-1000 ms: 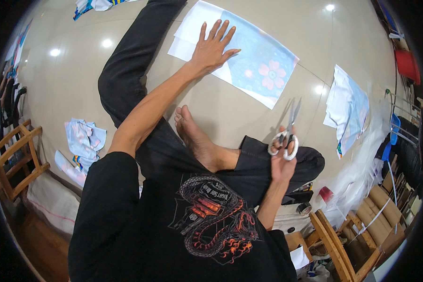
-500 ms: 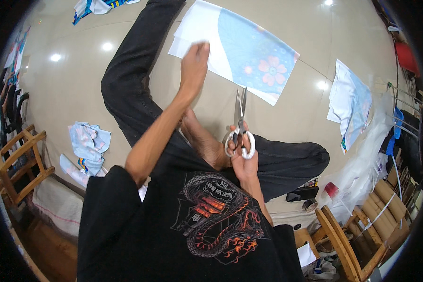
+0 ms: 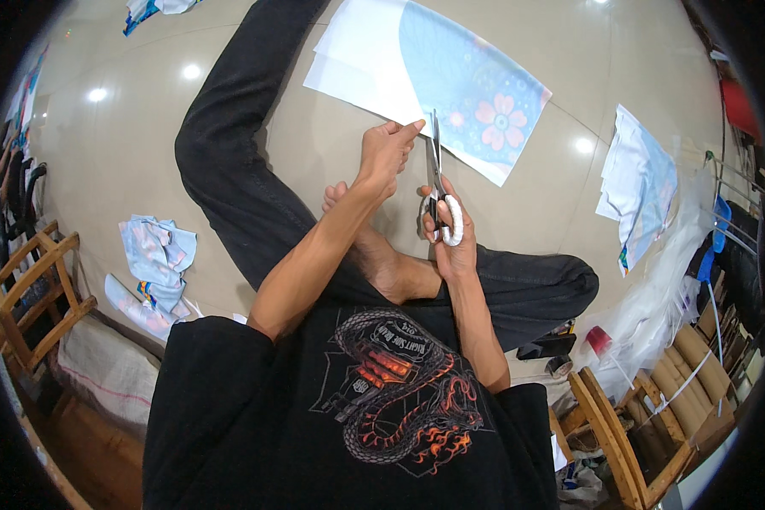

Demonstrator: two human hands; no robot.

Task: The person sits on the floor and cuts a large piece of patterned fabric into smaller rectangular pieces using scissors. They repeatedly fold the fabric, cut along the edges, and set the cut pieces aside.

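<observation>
- Blue-and-white printed sheet (image 3: 450, 85) lies flat on the shiny floor (image 3: 144, 127) in front of the seated person, just beyond the bare foot (image 3: 365, 246) and the outstretched leg (image 3: 238, 170).
- It looks thin, light and floppy, likely paper or film; it would buckle if lifted by one corner, so the near edge beside the cut is the sensible place to pinch it.
- Left hand (image 3: 384, 153) has its fingertips closed on that near edge, holding it taut.
- Right hand (image 3: 450, 238) is clamped through the white handles of the scissors (image 3: 438, 183); the blades point away from the body, up toward the sheet, tips at its edge.
- Whether the blades are parted or together I cannot tell.
- The sheet's long axis runs from upper left to lower right, flower print at the right end.
- Other sheets (image 3: 637, 187) lie well apart on the right; crumpled scraps (image 3: 157, 255) sit to the left, near a wooden chair (image 3: 34, 289).
</observation>
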